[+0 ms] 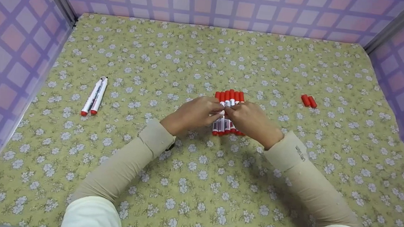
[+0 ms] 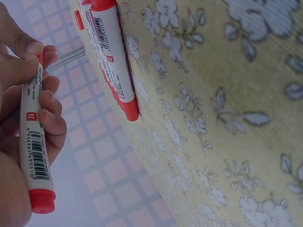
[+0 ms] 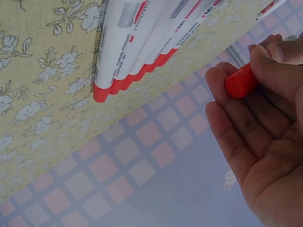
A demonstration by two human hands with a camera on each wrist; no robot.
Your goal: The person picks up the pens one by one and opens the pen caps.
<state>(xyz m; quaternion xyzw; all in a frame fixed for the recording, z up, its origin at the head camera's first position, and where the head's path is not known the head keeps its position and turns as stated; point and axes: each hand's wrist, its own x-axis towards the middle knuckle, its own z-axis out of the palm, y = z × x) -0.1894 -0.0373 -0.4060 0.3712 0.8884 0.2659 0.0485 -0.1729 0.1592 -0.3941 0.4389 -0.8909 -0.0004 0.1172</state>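
Head view: both hands meet over a row of markers (image 1: 228,112) on the bench (image 1: 196,185). Left wrist view: the left hand (image 2: 28,118) grips a marker (image 2: 34,142). Right wrist view: the right hand (image 3: 260,123) pinches its red cap (image 3: 240,81).

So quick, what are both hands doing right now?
Left hand: grips a white marker by its barrel.
Right hand: pinches a red cap.

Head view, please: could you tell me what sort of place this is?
Probably a staged tabletop booth: a floral cloth covers the table, checked purple panels wall three sides, and only markers and loose caps lie there.
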